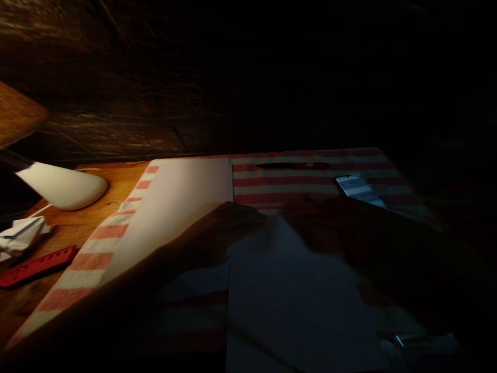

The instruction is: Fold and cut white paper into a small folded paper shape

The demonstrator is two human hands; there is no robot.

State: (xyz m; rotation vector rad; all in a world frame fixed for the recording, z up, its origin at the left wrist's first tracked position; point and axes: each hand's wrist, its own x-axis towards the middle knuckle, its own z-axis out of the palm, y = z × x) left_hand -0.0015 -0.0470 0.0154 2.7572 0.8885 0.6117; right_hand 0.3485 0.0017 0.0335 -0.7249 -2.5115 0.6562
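A sheet of white paper (298,300) lies in shadow in front of me, its far end rising to a narrow peak between my two hands. My left hand (236,223) reaches in from the left, its fingers closed on the paper's far left edge. On the other side of the peak, my right hand (320,223) is closed at the paper's far right edge; darkness and blur hide most of its fingers. Beyond and left of my left forearm lies a larger white paper stack (182,191), lit by the lamp.
A red-and-white striped cloth (103,246) covers the wooden table. At left are a white lamp (66,186), crumpled paper (23,235) and a red ruler-like piece (39,267). A knife (291,166) and a lit phone (359,189) lie at the back. A shiny clear object (423,343) sits front right.
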